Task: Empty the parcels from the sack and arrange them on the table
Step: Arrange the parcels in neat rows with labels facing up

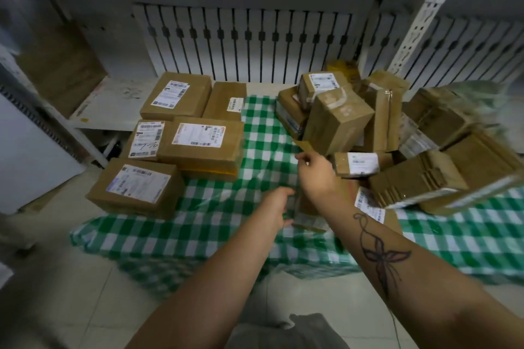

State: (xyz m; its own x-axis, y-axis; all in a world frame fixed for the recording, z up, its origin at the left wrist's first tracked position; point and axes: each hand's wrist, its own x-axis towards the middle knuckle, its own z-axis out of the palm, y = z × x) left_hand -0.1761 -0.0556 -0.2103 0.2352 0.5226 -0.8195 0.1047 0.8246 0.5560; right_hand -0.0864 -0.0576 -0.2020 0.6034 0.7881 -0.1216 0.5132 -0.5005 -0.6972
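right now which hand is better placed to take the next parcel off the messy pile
Probably right. The right hand is beside the jumbled pile, next to a labelled box; the left hand sits lower, farther from it.

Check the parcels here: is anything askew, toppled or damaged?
Yes. The parcels on the right lie in a jumbled heap, tilted against one another; one tall box leans, with a flap hanging loose at its lower corner. The parcels on the left lie flat in rows.

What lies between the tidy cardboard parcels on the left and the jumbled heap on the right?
Head view: only bare green-and-white checked covering between the tidy brown cardboard parcels and the jumbled heap; the right hand reaches over its near end.
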